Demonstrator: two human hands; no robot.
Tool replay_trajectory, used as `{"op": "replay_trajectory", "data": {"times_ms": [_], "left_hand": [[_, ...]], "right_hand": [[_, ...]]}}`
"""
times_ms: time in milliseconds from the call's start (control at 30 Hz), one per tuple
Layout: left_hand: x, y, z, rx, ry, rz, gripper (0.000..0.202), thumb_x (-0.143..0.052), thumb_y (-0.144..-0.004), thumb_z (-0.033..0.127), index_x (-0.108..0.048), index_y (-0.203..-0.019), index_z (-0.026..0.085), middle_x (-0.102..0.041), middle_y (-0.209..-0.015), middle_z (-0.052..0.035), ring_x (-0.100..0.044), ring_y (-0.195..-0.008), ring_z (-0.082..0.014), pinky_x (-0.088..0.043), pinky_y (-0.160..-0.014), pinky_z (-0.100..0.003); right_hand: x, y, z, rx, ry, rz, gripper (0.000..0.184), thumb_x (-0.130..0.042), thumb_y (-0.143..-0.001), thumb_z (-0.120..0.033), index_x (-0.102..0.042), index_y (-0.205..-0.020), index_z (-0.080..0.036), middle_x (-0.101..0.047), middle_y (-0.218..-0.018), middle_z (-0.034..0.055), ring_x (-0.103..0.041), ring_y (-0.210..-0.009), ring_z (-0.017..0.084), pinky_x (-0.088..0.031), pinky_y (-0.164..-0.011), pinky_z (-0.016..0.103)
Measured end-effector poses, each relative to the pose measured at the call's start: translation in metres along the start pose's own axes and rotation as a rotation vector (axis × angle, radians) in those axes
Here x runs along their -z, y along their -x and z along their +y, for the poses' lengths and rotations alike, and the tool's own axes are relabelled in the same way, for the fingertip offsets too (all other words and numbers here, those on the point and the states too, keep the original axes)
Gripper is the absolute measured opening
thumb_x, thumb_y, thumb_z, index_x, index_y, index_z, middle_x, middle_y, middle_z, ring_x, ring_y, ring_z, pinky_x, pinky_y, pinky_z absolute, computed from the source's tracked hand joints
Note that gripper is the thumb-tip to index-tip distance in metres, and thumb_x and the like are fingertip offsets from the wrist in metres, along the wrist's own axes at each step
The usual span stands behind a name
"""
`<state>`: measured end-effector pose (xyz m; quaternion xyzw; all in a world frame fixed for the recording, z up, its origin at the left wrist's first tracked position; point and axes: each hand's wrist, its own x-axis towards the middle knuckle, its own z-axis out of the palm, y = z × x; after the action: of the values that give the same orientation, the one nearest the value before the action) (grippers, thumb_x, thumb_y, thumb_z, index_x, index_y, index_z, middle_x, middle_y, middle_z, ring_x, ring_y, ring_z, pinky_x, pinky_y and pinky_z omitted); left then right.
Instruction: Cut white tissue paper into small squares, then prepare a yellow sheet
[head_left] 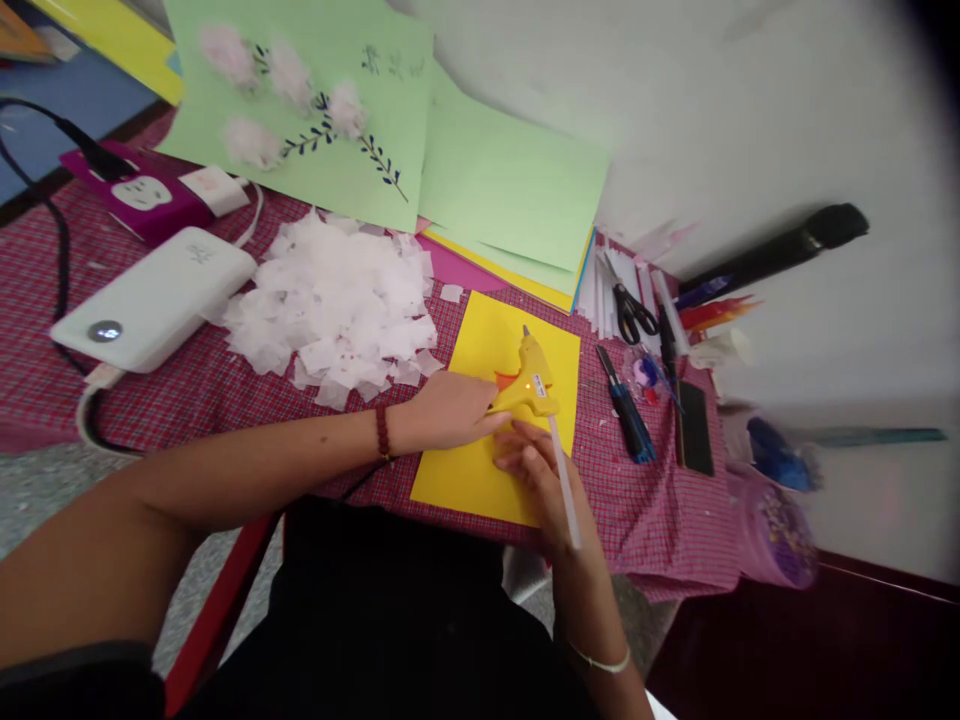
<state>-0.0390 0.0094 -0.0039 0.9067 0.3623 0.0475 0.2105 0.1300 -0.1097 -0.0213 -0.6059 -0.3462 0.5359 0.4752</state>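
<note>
My left hand (450, 410) is wrapped round the handle of a yellow hot glue gun (534, 375). The gun's nozzle points away from me, and a small orange light glows on its body. Out of its rear end sticks a long whitish glue stick (564, 480), which passes over my right hand (544, 475). That hand is just below the gun with fingers loosely bent and apart, seemingly holding nothing. Under both hands lies a sheet of yellow paper (457, 470). A heap of white tissue paper squares (345, 300) is beside it on the left.
Green paper with fluffy pink flowers (300, 110) leans at the back. Left are a white power bank (157, 300) and a purple power strip (142, 195). Scissors (630, 305), a utility knife (628, 415) and a dark phone (694, 428) lie right, near the wall.
</note>
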Motion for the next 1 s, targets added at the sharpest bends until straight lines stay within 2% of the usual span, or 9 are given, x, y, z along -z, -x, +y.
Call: {"op": "replay_trajectory", "data": {"times_ms": [67, 167, 267, 367, 433, 500, 567, 633, 1000], "left_hand": [[0.002, 0.002, 0.003, -0.017, -0.001, 0.016, 0.049, -0.035, -0.096, 0.054, -0.064, -0.1, 0.014, -0.071, -0.087, -0.012, -0.068, -0.077, -0.0245, -0.045, -0.061, -0.031], [0.002, 0.006, 0.006, -0.071, 0.015, 0.044, 0.049, -0.034, -0.097, 0.052, -0.062, -0.105, 0.013, -0.071, -0.089, -0.0111, -0.068, -0.077, -0.0248, -0.044, -0.06, -0.031], [-0.001, 0.007, 0.005, -0.223, 0.042, 0.072, 0.052, -0.041, -0.094, 0.057, -0.062, -0.103, 0.01, -0.07, -0.094, -0.0125, -0.067, -0.083, -0.0258, -0.046, -0.066, -0.033], [-0.004, 0.006, 0.002, -0.3, 0.051, 0.104, 0.059, -0.04, -0.092, 0.064, -0.064, -0.1, 0.011, -0.069, -0.095, -0.0129, -0.065, -0.088, -0.0258, -0.046, -0.076, -0.036], [-0.006, 0.005, -0.001, -0.277, 0.029, 0.13, 0.052, -0.038, -0.096, 0.056, -0.065, -0.096, 0.012, -0.068, -0.093, -0.012, -0.063, -0.089, -0.0248, -0.045, -0.078, -0.036], [-0.008, 0.003, -0.003, -0.251, -0.01, 0.142, 0.039, -0.041, -0.098, 0.042, -0.065, -0.094, 0.012, -0.067, -0.093, -0.0116, -0.061, -0.091, -0.0241, -0.044, -0.078, -0.036], [-0.01, 0.002, -0.005, -0.242, -0.057, 0.144, 0.028, -0.045, -0.096, 0.031, -0.066, -0.093, 0.013, -0.066, -0.098, -0.0119, -0.059, -0.094, -0.0244, -0.042, -0.078, -0.036], [-0.012, 0.002, -0.006, -0.24, -0.094, 0.149, 0.022, -0.047, -0.094, 0.025, -0.067, -0.092, 0.014, -0.065, -0.102, -0.012, -0.056, -0.098, -0.0252, -0.04, -0.078, -0.037], [-0.022, -0.001, -0.009, -0.285, -0.158, 0.237, 0.011, -0.054, -0.091, 0.022, -0.063, -0.087, 0.016, -0.064, -0.092, -0.008, -0.055, -0.093, -0.0246, -0.034, -0.073, -0.038]], "right_hand": [[-0.011, -0.01, -0.002, 0.11, 0.047, 0.017, 0.046, -0.066, -0.081, -0.045, -0.06, -0.122, -0.026, -0.066, -0.124, 0.01, -0.067, -0.102, 0.024, -0.054, -0.089, 0.044], [-0.031, -0.026, -0.01, 0.242, 0.078, 0.074, 0.043, -0.066, -0.081, -0.043, -0.06, -0.12, -0.025, -0.065, -0.126, 0.009, -0.058, -0.12, 0.025, -0.048, -0.101, 0.046], [-0.041, -0.035, -0.021, 0.222, -0.009, 0.211, 0.031, -0.058, -0.085, -0.042, -0.063, -0.107, -0.021, -0.072, -0.105, 0.0094, -0.065, -0.107, 0.024, -0.052, -0.092, 0.044], [-0.033, -0.04, -0.033, 0.219, -0.228, 0.337, 0.023, -0.051, -0.087, -0.041, -0.061, -0.093, -0.021, -0.068, -0.074, 0.0012, -0.068, -0.075, 0.019, -0.056, -0.075, 0.039], [-0.021, -0.04, -0.039, 0.192, -0.281, 0.38, 0.019, -0.051, -0.086, -0.039, -0.059, -0.086, -0.021, -0.058, -0.06, -0.0046, -0.06, -0.055, 0.014, -0.055, -0.064, 0.034], [-0.008, -0.039, -0.04, 0.084, -0.228, 0.364, 0.021, -0.053, -0.086, -0.039, -0.06, -0.083, -0.02, -0.052, -0.054, -0.0066, -0.052, -0.045, 0.012, -0.052, -0.054, 0.03], [0.0, -0.038, -0.038, -0.01, -0.156, 0.338, 0.024, -0.055, -0.086, -0.041, -0.06, -0.083, -0.018, -0.051, -0.052, -0.0066, -0.05, -0.042, 0.011, -0.048, -0.047, 0.027], [0.003, -0.037, -0.034, -0.042, -0.113, 0.338, 0.024, -0.055, -0.086, -0.043, -0.059, -0.084, -0.019, -0.051, -0.053, -0.0068, -0.05, -0.041, 0.011, -0.045, -0.043, 0.026], [-0.004, -0.052, -0.03, -0.019, -0.014, 0.358, 0.026, -0.055, -0.086, -0.044, -0.06, -0.082, -0.018, -0.054, -0.05, -0.0061, -0.053, -0.04, 0.012, -0.045, -0.042, 0.026]]}}
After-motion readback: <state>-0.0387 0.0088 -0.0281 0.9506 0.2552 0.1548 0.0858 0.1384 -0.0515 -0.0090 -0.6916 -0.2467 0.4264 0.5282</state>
